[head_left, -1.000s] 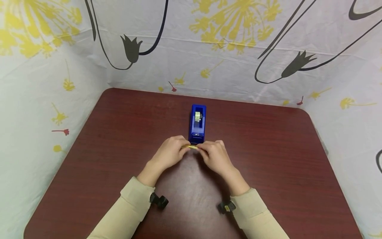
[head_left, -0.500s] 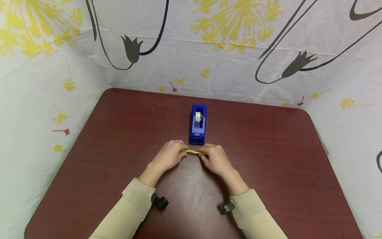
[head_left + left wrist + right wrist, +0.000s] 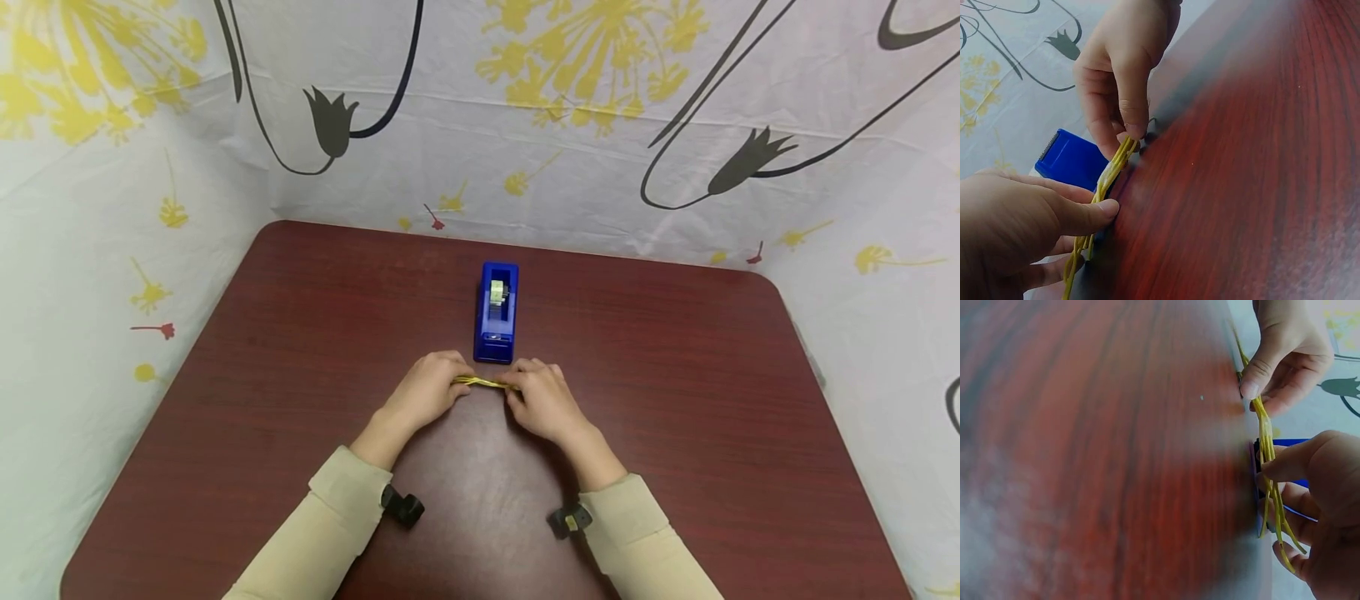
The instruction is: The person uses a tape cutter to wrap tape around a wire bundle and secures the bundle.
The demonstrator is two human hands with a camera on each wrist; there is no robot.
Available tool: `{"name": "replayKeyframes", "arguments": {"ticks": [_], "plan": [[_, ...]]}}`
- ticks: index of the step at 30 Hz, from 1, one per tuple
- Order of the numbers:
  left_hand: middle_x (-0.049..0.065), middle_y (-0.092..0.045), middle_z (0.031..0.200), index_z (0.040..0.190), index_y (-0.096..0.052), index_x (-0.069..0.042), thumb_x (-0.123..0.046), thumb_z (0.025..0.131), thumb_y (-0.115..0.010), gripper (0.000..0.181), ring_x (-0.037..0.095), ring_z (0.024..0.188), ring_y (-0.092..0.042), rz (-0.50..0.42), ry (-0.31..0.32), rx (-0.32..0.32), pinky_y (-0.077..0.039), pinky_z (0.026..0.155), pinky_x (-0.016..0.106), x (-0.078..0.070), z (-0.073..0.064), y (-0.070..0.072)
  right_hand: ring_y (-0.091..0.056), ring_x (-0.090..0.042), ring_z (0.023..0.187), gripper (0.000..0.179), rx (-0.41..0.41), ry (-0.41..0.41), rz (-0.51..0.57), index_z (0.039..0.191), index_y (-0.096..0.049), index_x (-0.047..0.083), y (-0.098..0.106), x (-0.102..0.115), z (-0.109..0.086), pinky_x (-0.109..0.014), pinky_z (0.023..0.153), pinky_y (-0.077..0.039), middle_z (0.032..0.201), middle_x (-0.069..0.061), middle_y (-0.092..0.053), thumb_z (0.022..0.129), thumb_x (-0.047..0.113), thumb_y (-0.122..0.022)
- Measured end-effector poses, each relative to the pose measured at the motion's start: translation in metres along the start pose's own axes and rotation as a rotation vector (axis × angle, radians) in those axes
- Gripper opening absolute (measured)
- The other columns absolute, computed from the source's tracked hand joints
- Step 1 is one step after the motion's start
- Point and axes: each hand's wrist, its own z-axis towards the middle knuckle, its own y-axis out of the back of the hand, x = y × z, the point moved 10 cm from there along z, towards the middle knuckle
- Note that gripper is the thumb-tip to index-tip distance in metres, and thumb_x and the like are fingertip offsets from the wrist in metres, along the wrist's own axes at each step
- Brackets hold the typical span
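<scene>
A bundle of thin yellow wires (image 3: pixel 1266 447) stretches between both hands, with a whitish, shiny wrap, like clear tape, around its middle. My left hand (image 3: pixel 426 387) pinches one side of it between thumb and fingers. On the other side, my right hand (image 3: pixel 546 400) grips the bundle with thumb and fingertips. Loose wire ends fan out past the right hand's fingers (image 3: pixel 1285 465) in the right wrist view. Just beyond the hands stands a blue tape dispenser (image 3: pixel 484 321) holding a roll of tape (image 3: pixel 497 292), its toothed cutting edge showing in the left wrist view.
The dark red wood-grain table (image 3: pixel 337 292) has rounded far corners. A white cloth with yellow and grey flower prints (image 3: pixel 442 75) hangs around its back and sides. Black wrist cameras (image 3: pixel 405 507) sit at both cuffs.
Both hands have drawn back a little from the dispenser and moved slightly apart, so more of the wire bundle shows between them. Over the last half second they have hardly moved.
</scene>
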Motion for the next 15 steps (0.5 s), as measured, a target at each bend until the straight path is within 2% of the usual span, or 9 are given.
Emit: {"name": "replayKeyframes", "arguments": {"ticks": [15], "plan": [[-0.003, -0.070, 0.099, 0.103, -0.079, -0.012, -0.015, 0.088, -0.081, 0.016, 0.015, 0.092, -0.067, -0.004, 0.017, 0.002, -0.053, 0.084, 0.033, 0.0007, -0.0016, 0.0023, -0.063, -0.023, 0.092, 0.021, 0.011, -0.029, 0.010, 0.109, -0.078, 0.014, -0.0030, -0.0053, -0.0007, -0.047, 0.080, -0.043, 0.099, -0.001, -0.071, 0.088, 0.014, -0.078]]}}
